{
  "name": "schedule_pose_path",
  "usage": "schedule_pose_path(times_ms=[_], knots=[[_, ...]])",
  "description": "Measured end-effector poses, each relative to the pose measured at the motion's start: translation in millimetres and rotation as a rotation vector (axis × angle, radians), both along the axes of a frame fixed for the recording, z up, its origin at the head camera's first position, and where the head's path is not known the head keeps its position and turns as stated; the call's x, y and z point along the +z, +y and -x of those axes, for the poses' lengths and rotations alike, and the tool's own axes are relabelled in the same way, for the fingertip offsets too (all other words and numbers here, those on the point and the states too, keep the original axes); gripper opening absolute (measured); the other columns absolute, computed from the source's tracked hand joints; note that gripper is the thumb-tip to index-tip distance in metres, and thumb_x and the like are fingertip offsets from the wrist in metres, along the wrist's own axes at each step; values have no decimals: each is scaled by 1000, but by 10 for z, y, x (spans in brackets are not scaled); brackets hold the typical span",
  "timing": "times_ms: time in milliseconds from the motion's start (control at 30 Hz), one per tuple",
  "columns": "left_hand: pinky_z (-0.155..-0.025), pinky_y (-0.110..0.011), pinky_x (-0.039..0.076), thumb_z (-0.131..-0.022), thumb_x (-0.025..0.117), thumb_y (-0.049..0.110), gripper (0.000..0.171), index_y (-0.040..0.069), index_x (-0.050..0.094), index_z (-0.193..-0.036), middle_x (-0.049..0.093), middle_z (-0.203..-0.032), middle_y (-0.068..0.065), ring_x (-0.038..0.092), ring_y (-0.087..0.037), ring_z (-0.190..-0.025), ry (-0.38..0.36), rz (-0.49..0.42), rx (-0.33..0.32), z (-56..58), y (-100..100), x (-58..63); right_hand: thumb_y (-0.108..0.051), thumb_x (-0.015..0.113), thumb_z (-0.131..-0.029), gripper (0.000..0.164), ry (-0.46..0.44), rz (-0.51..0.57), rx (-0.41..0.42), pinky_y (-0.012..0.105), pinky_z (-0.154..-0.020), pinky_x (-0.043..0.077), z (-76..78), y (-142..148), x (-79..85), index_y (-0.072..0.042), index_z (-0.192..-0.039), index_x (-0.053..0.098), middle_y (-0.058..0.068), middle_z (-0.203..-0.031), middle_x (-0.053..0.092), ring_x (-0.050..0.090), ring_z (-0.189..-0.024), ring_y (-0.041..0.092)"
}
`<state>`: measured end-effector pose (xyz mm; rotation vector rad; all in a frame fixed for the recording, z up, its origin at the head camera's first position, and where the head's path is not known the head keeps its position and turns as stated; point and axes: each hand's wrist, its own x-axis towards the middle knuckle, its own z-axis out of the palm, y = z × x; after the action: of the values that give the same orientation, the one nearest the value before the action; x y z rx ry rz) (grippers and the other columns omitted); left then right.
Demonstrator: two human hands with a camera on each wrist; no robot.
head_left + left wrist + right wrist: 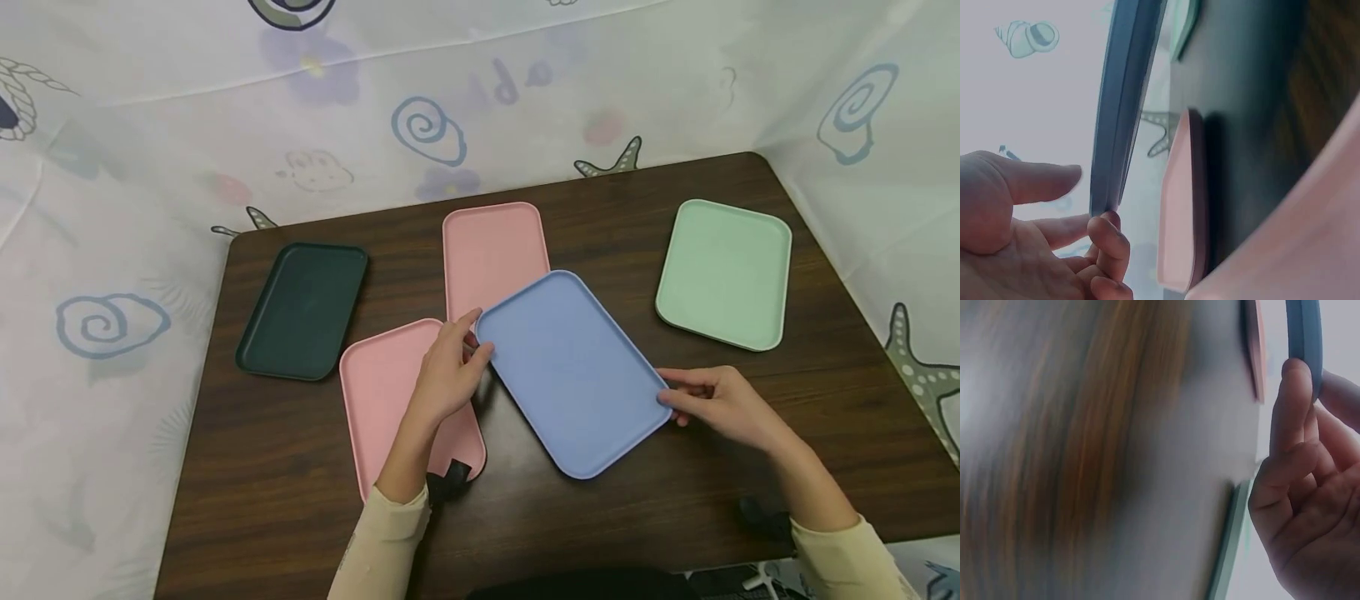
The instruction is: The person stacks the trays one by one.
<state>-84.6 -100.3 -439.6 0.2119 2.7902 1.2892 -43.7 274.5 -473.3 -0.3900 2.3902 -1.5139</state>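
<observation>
A blue rectangular tray [573, 375] is held up off the table, turned at an angle. At its left corner is my left hand [450, 367], with curled fingers against the tray's edge; in the left wrist view the thumb [1047, 181] stands a little apart from the tray. My right hand [720, 404] pinches the right corner between thumb and fingers, as the right wrist view also shows. Beneath the left forearm lies a pink tray [382, 375]. Another pink tray [495, 250] lies behind, its near right corner covered by the blue one.
On the brown wooden table [285, 467], a dark green tray [303, 312] lies at the left and a mint green tray [727, 275] at the right. A patterned white cloth [517, 125] hangs behind the table and along its sides.
</observation>
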Motion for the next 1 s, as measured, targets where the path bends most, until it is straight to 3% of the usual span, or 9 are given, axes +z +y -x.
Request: schedule_pose_path(times_ms=[233, 433, 700, 1000], knots=[[-67, -37, 42, -94, 61, 13, 54, 8, 47, -146, 54, -99, -10, 54, -22, -80, -22, 41, -1, 190, -204, 22, -6, 67, -93, 40, -101, 100, -19, 27, -50, 46, 43, -239, -6, 11, -128, 58, 10, -72, 70, 66, -61, 17], [-72, -37, 44, -95, 58, 11, 56, 6, 42, -148, 51, -103, -14, 57, -26, -88, -59, 30, -3, 399, -363, 65, -12, 69, -92, 43, -180, 136, -60, 31, -54, 50, 113, -467, -20, 9, -129, 59, 13, -74, 71, 68, -63, 18], [-76, -37, 45, -96, 58, 8, 55, 4, 41, -148, 49, -108, -15, 57, -28, -95, -105, -108, -30, 687, -530, 32, -15, 69, -93, 46, -224, 199, -102, 30, -55, 52, 220, -679, -42, 8, -131, 58, 17, -78, 71, 69, -65, 20], [-76, -33, 41, -94, 59, 5, 57, 5, 41, -149, 50, -116, -16, 50, -24, -91, -107, -235, 27, 906, -636, -13, -13, 69, -93, 47, -240, 270, -133, 29, -57, 53, 398, -893, -47, 9, -132, 56, 18, -80, 72, 70, -66, 18]])
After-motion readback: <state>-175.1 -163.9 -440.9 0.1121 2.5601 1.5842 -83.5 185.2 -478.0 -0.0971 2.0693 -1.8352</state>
